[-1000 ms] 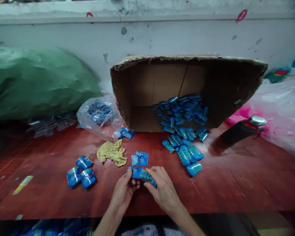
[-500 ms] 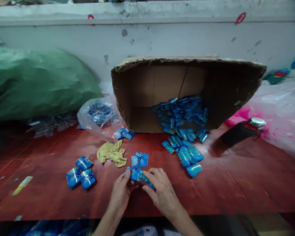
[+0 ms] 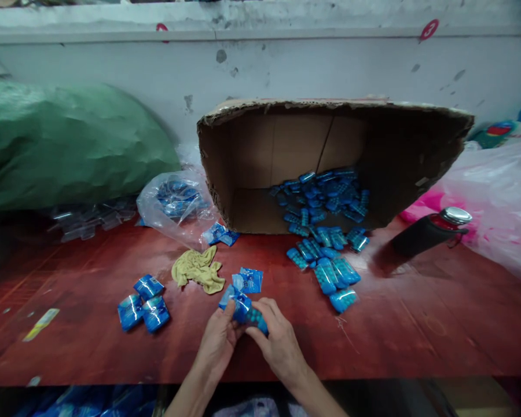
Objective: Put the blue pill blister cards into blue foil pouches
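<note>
My left hand (image 3: 220,331) pinching a blue wrapper (image 3: 238,304), my right hand (image 3: 280,341) grasping a pack of teal balls (image 3: 257,319) against it, both over the red tabletop (image 3: 417,330) I watch remotely, near blue cards (image 3: 249,280)

L hand (image 3: 220,333) low ctr, bare, thumb side up, palm turned twd R; thumb (image 3: 228,311) pressed fwd on top, fingers (image 3: 234,336) curled beneath in a pinch. R hand (image 3: 282,341) just beside it, back of hand up, fingers (image 3: 264,309) bent & reaching L, thumb (image 3: 259,338) out below them, tip near L fingers. L forearm (image 3: 189,394) slants up-R from bottom edge, R forearm (image 3: 319,397) up-L. Wrists well apart, approx level; hands angled inward, converging.
</note>
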Demonstrator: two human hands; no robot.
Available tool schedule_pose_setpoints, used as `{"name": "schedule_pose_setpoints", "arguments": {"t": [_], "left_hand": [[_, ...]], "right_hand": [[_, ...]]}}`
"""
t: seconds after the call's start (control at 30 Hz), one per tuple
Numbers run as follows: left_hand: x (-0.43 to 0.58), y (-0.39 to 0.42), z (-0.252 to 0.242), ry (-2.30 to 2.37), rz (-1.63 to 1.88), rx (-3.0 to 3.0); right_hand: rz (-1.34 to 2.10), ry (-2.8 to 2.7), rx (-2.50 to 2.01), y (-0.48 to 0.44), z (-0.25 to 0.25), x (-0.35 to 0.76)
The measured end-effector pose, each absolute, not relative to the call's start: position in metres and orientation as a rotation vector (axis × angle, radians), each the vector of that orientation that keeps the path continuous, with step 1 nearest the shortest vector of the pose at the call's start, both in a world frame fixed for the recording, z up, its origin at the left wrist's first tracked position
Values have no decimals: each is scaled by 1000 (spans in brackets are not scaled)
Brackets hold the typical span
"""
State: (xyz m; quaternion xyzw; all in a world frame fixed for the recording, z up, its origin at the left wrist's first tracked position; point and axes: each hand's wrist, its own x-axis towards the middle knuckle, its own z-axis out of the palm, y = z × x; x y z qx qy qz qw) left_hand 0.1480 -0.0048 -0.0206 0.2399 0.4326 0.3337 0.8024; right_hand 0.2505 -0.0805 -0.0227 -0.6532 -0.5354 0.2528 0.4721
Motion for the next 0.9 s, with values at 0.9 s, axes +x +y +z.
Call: {"name": "schedule_pose_setpoints", "arguments": {"t": [0.9], "left_hand": [[142,-7,-14,613,364,402]], "right_hand": [[1192,-1132,-1161,-80,-19,280]]}}
